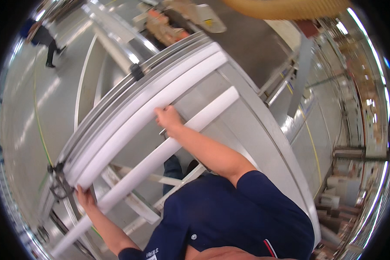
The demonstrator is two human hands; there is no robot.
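Observation:
Two long white strips lie side by side along the metal rail at the far left of the bench. My left hand grips the near end of the inner strip, thumb at its edge. Farther up that strip, my right hand is closed against its edge. A short metal-looking piece shows just below the right fist; I cannot tell what it is or what the fingers hold. Another white bar runs parallel, closer to me, passing under my right forearm.
A grey panel surface spreads to my right. Black clamp-like fittings sit on the rail. A yellow ribbed hose hangs at the top. Below the bars are pale frame legs. Another person walks at the far left.

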